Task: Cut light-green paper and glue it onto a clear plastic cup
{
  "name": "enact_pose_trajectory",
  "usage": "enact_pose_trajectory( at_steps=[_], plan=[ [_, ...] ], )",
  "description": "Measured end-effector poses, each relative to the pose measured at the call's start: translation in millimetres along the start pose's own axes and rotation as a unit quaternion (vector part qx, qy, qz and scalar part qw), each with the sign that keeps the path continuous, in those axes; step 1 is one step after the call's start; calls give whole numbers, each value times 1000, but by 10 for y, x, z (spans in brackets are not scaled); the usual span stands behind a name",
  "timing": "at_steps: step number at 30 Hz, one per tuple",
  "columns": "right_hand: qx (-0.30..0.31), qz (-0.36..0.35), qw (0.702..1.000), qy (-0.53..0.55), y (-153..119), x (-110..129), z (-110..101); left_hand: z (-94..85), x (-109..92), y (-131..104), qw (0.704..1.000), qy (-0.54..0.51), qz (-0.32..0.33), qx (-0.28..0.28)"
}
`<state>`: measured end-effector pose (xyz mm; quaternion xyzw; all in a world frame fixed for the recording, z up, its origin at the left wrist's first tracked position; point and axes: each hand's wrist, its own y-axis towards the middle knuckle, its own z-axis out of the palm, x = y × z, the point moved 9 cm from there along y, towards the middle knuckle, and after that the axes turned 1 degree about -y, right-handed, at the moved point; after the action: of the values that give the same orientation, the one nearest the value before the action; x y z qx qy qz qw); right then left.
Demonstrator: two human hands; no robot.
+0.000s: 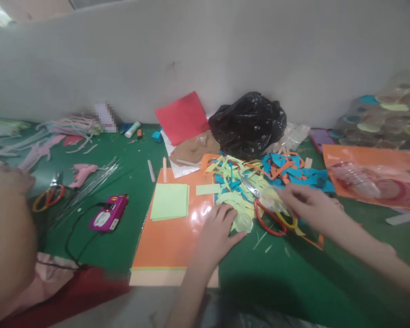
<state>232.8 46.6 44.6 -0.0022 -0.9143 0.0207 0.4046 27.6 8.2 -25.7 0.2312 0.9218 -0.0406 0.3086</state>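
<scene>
My left hand [217, 232] rests palm down at the right side of a plastic-covered orange paper stack [164, 248], with thumb and fingers apart. Just past its fingertips lies a small clear round plastic piece [243, 222] on a pale-green cutout; whether the thumb touches it I cannot tell. My right hand [302, 200] pinches a translucent plastic piece [271, 197], which is blurred, above the paper scraps. Beneath that hand lie scissors [269, 225] with red and yellow handles. A pad of light-green square paper [170, 201] sits on the orange stack.
Yellow, blue and orange paper scraps [232, 173] are heaped ahead, before a black plastic bag [249, 123]. At left are a purple device [109, 213] with a cord, a pink glue gun [82, 174], other scissors [51, 193] and a co-worker's arm [10, 228]. An orange packet [379, 177] lies right.
</scene>
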Motion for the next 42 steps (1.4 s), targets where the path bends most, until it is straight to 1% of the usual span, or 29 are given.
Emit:
enact_pose_trajectory(
  at_steps=[1,2,4,7,10,12,15,18,27,32,37,42],
  plan=[
    [22,12,998,49,-102,3,189,-1,-8,-3,1000,1,5,-2],
    [27,32,995,92,-180,-25,335,-4,-15,-6,1000,2,9,-5],
    [5,61,984,168,-275,-101,523,-9,-33,-12,1000,3,16,-7],
    [-40,86,965,245,-340,-205,674,-11,-45,-12,1000,5,17,-4],
    [-75,100,959,256,-401,-243,748,-14,-50,-6,1000,10,14,-1],
    [-88,98,962,239,-447,-223,780,-15,-55,-2,1000,12,13,1],
    [-93,81,968,217,-504,-149,834,-11,-59,-1,1000,11,12,7],
    [-109,82,967,215,-550,-112,861,-15,-56,-3,1000,-1,10,9],
    [-167,88,956,222,-610,-138,846,-73,14,-21,995,-100,-22,6],
    [-160,83,959,219,-601,-92,803,-81,-8,-3,995,-95,-8,3],
    [-159,92,958,220,-592,-100,777,-62,-22,8,997,-72,9,-4],
    [-161,82,959,221,-571,-93,798,-66,-3,1,997,-80,-2,-8]
  ],
)
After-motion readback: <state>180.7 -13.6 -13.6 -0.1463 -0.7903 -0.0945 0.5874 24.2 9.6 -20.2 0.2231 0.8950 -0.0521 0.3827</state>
